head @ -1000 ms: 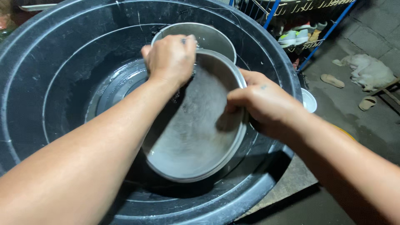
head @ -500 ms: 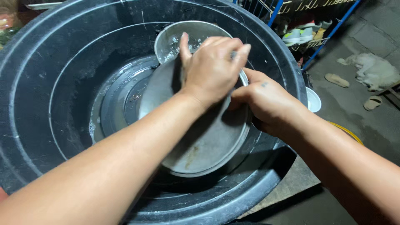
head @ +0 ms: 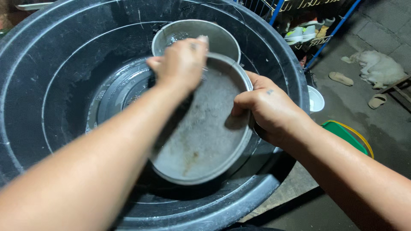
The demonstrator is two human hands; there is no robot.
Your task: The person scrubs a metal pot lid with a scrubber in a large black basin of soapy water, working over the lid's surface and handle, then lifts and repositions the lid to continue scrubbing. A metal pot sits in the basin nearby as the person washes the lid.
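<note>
Inside black tub (head: 51, 64), metal pan (head: 201, 141) leans tilted; right hand (head: 267, 109) clamped on its rim, left hand (head: 182, 62) fingers curled rubbing upper part w/ suds. Brown streaks remain, scrubbing seems unfinished.

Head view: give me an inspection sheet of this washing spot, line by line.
Surface: large black tub, wet at the bottom, standing on a grey concrete floor.
Job's things: round metal pan, tilted, its inside filmed with soapy water; smaller metal bowl behind it in the tub.
Clutter: white bowl and a green lid with a yellow rim beside the tub.
Hands: right hand grips the pan's rim; left hand presses on the pan's far edge, blurred.
Cables: nothing seen.
Surroundings: blue rack with shoes, two sandals, a pale animal lying on the floor.
</note>
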